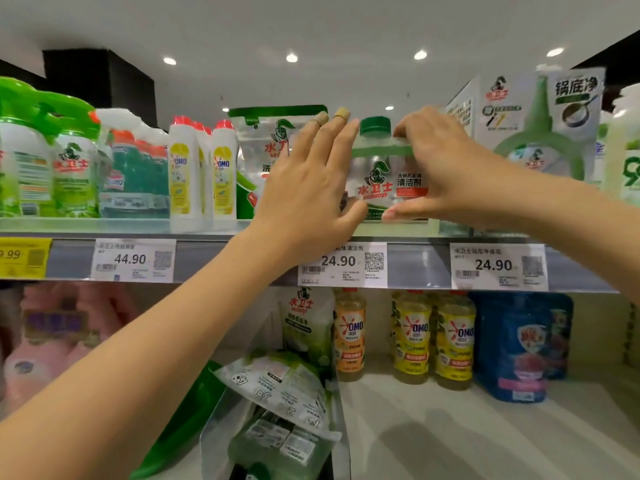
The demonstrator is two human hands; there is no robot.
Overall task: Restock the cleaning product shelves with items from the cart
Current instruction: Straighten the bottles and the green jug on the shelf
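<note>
1. Head view. A cleaner bottle [382, 181], clear-bodied with a green cap [375, 125], is at the front of the upper shelf [207, 227], directly above the middle 24.90 price tag [342, 263].
2. Bottle orientation: upright, long axis vertical, cap pointing up, printed label facing the camera. The hands cover the base, so contact with the shelf cannot be confirmed.
3. Left hand [308, 188]: fingers straight and slightly spread, laid flat against the bottle's left side. The thumb reaches to the lower left of the label. Two fingertips carry tan tape.
4. Right hand [441, 168]: fingers curled over the bottle's shoulder just right of the cap, thumb pressed along the lower front edge. The bottle is pinched top to bottom between them.
5. Neighbours on the upper shelf: a green-and-clear refill pouch [261, 143] just left of the bottle, partly behind the left hand. White OMO bottles [183, 168] with red caps stand further left. A tall white and green box [533, 109] stands to the right.
6. Lower shelf [450, 427]: yellow OMO bottles [412, 337] and blue pouches [523, 344], all upright. A clear bin [341, 410] holds green packs lying tilted.
</note>
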